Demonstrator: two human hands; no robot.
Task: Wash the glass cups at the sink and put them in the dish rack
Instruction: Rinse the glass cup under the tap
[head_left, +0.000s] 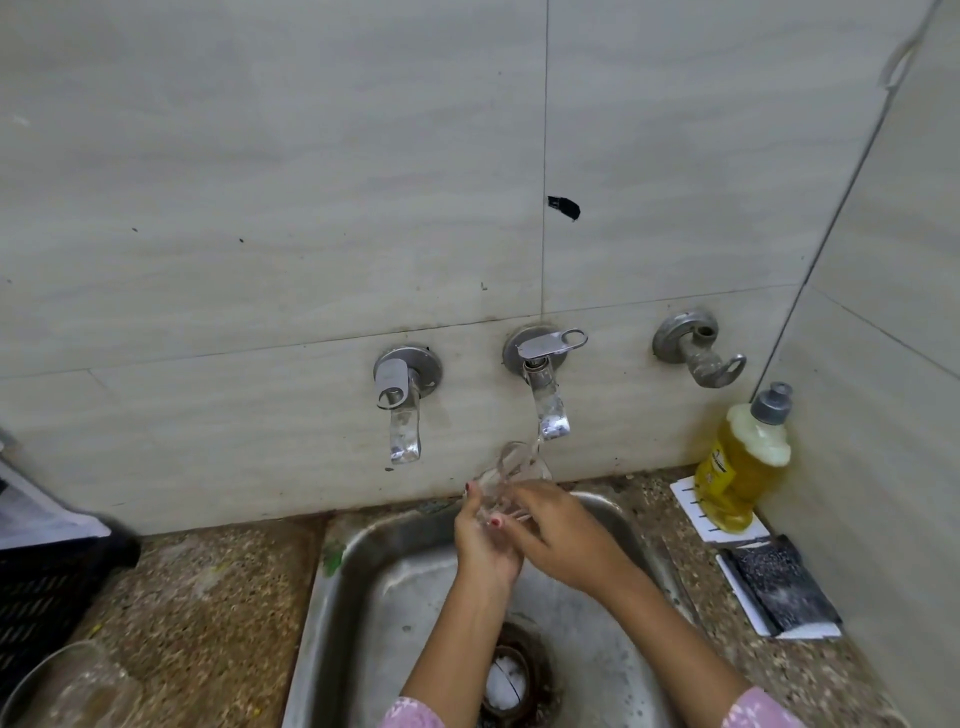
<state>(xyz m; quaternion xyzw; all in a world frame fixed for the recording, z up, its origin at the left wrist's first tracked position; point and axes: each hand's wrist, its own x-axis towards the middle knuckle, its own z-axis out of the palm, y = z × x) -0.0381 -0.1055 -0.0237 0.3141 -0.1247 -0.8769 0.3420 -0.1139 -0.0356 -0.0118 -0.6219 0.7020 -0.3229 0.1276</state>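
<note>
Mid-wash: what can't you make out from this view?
Head view only.
Glass cup, lower part: covered by the left hand and right hand; right hand's grip unclear.
Black crate: cut off by the left edge.
Clear vessel, bottom left: blurred, cut by the corner.
Soap bottle label: too small to read.

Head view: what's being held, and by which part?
A glass cup, under the running tap: left hand grips its lower body; right hand holds it there too.

Head-worn view, close, down onto sink (358, 551).
</note>
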